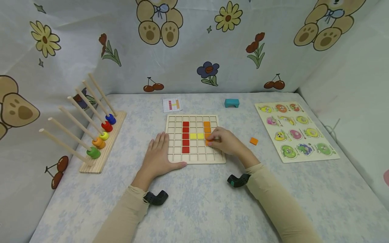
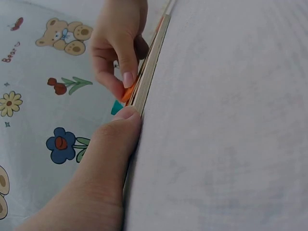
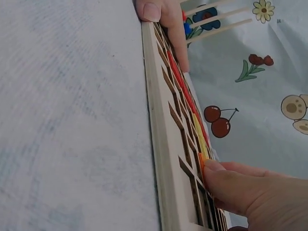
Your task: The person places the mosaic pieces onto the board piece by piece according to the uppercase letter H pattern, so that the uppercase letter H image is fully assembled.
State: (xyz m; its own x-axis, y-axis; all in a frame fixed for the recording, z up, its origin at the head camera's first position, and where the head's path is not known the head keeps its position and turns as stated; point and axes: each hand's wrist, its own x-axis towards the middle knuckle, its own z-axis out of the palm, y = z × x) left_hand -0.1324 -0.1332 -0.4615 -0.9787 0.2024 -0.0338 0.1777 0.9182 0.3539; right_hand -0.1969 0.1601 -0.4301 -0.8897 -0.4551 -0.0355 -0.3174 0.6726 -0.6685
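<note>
A wooden grid board (image 1: 176, 157) lies flat on the table, holding a column of several red tiles (image 1: 185, 137), two yellow tiles (image 1: 196, 136) and a column of orange tiles (image 1: 207, 127). Thumb and fingers of my right hand (image 1: 226, 141) pinch an orange tile (image 2: 129, 92) at the lower end of the orange column; how fully it sits in its cell cannot be told. My left hand (image 1: 158, 155) rests straight-fingered along the board's left edge, its thumb against the front edge. Behind the board is a small pattern card (image 1: 172, 105) with a similar design.
One loose orange tile (image 1: 253, 141) lies right of the board. A teal bridge-shaped block (image 1: 232, 103) stands behind it. At the far right is a fruit picture board (image 1: 297, 131). On the left stands a wooden peg rack (image 1: 104, 158) with coloured rings.
</note>
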